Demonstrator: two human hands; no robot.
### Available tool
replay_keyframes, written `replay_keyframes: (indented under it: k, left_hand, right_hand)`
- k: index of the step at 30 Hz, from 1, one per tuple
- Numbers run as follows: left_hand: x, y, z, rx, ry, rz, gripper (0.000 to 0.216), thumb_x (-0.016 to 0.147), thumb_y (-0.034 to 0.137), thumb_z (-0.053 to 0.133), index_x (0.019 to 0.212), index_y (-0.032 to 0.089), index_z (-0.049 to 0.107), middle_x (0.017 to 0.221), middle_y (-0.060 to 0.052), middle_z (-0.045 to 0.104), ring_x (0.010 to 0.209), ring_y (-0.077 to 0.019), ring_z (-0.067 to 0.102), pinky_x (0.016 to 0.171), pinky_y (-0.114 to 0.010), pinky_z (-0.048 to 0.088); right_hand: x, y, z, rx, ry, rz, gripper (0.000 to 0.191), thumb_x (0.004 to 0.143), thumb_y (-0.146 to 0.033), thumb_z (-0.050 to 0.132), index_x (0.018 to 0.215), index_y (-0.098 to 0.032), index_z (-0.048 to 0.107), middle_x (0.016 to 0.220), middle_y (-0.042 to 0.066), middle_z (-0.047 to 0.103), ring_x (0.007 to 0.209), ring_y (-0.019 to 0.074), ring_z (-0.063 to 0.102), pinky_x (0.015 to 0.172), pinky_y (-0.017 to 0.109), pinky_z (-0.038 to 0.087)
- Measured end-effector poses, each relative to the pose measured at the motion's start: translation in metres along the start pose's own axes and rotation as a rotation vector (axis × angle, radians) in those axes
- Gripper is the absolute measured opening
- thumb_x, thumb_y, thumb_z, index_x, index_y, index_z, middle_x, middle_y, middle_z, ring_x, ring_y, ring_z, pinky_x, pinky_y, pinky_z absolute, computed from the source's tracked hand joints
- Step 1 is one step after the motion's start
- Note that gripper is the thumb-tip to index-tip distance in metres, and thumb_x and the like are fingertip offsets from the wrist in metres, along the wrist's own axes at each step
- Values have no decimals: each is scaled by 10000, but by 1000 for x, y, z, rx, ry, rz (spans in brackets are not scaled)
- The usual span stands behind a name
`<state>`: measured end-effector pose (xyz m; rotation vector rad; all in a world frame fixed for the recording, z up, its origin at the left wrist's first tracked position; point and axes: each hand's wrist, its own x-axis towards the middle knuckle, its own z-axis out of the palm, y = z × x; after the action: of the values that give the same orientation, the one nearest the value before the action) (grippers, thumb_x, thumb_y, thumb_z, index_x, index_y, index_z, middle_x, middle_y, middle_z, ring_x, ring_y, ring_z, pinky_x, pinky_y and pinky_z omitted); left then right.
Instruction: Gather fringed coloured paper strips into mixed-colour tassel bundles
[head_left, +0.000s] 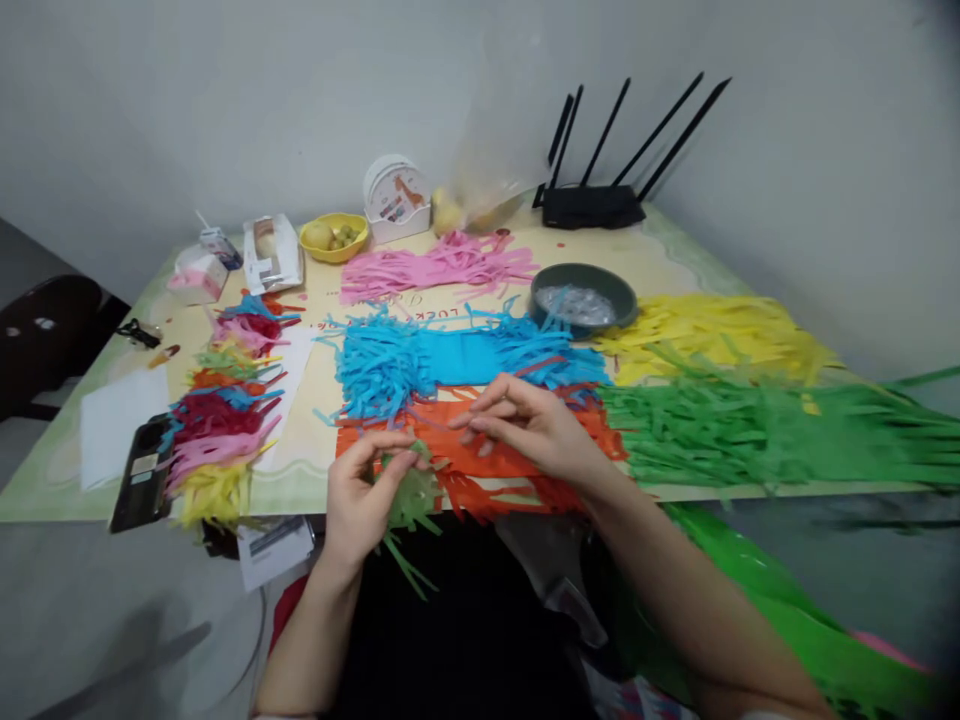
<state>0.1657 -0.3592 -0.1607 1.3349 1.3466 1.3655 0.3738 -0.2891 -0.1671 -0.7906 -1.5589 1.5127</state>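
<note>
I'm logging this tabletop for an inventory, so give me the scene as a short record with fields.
Left hand: the left hand pinches a pale green fringe
Right hand: the right hand is over the orange fringe, fingers bent; whether it holds anything is unclear
Centre: blue fringe behind the orange one, pink fringe farther back
Right side: yellow fringe, bright green fringe nearer
Left side: multicoloured fringe beside a dark phone
Bowl: dark bowl with clear contents
Back: yellow dish with fruit, black router

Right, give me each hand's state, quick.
Left hand: closed, pinching pale green strips.
Right hand: fingers half curled over the orange fringe; whether it pinches anything cannot be told.
</note>
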Motion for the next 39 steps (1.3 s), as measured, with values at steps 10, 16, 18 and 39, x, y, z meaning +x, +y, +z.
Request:
replay_keyframes:
  k: [10,16,18,39]
  left_hand:
    - [-14,-6,-9,-173,-56,-83,91,823,246,713,859,165,692,709,-5,724,689,-123,692,686,-203,513]
    - [-18,-10,-11,-188,-61,-85,78,830,240,703,868,173,691,715,1,713,676,-120,684,671,-207,512]
    - [-19,-9,-11,-138,-51,-47,69,837,234,693,873,175,694,730,-4,713,686,-125,680,681,-220,511]
    - [-17,-7,-6,439,-27,438,48,874,220,651,845,194,680,774,-25,714,783,-169,623,841,-348,468]
  right_hand:
    - [-16,10,54,168,70,15,260,825,-352,724,832,-183,526,773,77,770,613,181,736,487,232,581]
    - [-16,9,67,265,113,61,297,782,-385,758,765,-183,542,634,36,736,493,161,690,452,230,565]
    - [-15,11,69,324,120,88,317,737,-389,796,755,-186,552,553,3,701,399,135,630,389,202,515]
    - [-20,10,69,234,143,113,243,651,-306,857,794,-187,700,715,5,691,531,132,663,499,229,571]
